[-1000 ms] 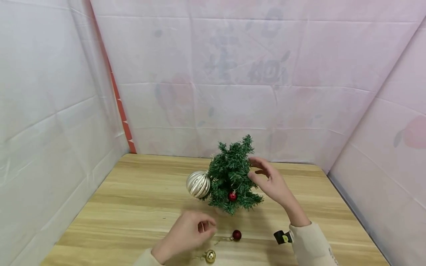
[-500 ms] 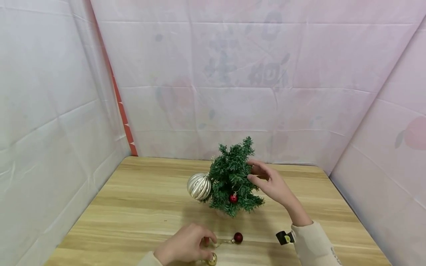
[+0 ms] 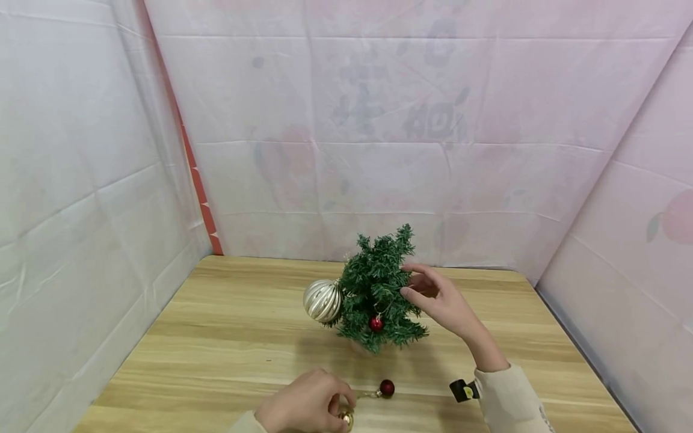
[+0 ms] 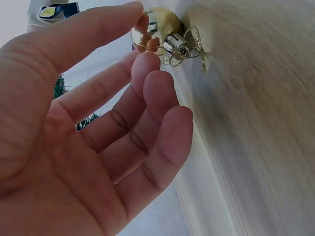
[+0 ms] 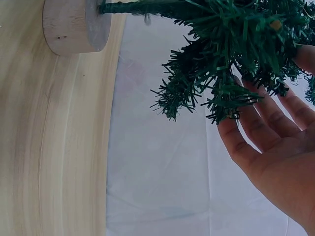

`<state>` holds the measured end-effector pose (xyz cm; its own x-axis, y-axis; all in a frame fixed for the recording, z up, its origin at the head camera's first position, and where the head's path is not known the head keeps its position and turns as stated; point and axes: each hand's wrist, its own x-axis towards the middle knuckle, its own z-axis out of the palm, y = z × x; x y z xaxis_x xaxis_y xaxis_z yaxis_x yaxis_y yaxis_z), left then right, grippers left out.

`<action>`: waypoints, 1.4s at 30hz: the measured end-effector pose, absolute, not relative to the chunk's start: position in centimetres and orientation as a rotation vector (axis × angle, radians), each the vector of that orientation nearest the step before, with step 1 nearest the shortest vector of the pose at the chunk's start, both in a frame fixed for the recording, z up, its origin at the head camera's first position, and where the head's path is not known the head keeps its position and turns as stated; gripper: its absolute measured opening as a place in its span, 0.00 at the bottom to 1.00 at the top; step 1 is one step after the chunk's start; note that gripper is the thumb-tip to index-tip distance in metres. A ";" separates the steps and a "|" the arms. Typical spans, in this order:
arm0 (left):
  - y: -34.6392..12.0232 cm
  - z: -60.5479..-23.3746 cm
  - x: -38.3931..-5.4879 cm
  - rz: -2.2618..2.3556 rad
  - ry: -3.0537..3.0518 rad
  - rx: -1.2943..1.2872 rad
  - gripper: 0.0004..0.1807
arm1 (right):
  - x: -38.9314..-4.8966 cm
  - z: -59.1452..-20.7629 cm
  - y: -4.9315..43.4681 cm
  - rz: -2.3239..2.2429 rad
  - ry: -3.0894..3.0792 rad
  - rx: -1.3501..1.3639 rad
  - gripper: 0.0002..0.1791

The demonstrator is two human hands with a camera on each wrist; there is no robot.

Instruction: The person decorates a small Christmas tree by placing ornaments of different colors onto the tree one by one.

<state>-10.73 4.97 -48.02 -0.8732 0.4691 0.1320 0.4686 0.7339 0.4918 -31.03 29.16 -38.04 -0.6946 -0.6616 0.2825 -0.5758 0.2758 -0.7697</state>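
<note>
- The gold bauble (image 3: 347, 419) lies at the bottom centre of the head view, on the wooden table (image 3: 243, 313).
- The left hand (image 3: 307, 402) has its thumb and forefinger narrowed about the bauble; how firmly they grip, I cannot tell.
- Right of centre, the right hand (image 3: 446, 304) keeps thumb and fingers wide, tips among the miniature Christmas tree's (image 3: 376, 282) branches.
- The bauble is probably light, stiff and slippery, perhaps easily dented; its silvery cap (image 4: 176, 46) or gold cord (image 4: 195, 40) should give surer hold.

Wood-grain table (image 3: 216, 337), green tree (image 3: 376, 282), red bauble (image 3: 387, 388), gold bauble (image 3: 349, 419)
</note>
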 end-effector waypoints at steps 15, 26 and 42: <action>8.5 -48.1 -10.2 0.914 2.988 0.619 0.11 | -32.0 -38.2 29.2 -1.389 2.434 -1.350 0.26; 10.0 -48.3 -10.5 0.910 3.061 0.526 0.09 | -32.5 -37.9 29.3 -1.356 2.427 -1.407 0.26; 13.4 -48.5 -11.3 0.992 3.117 0.418 0.08 | -33.9 -38.2 29.1 -1.399 2.396 -1.506 0.20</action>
<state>-11.32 13.39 -48.47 -0.9559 0.1916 0.2226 0.2850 0.7882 0.5455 -33.85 29.14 -38.23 -0.5449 -0.7174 0.4340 -0.7306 0.1523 -0.6656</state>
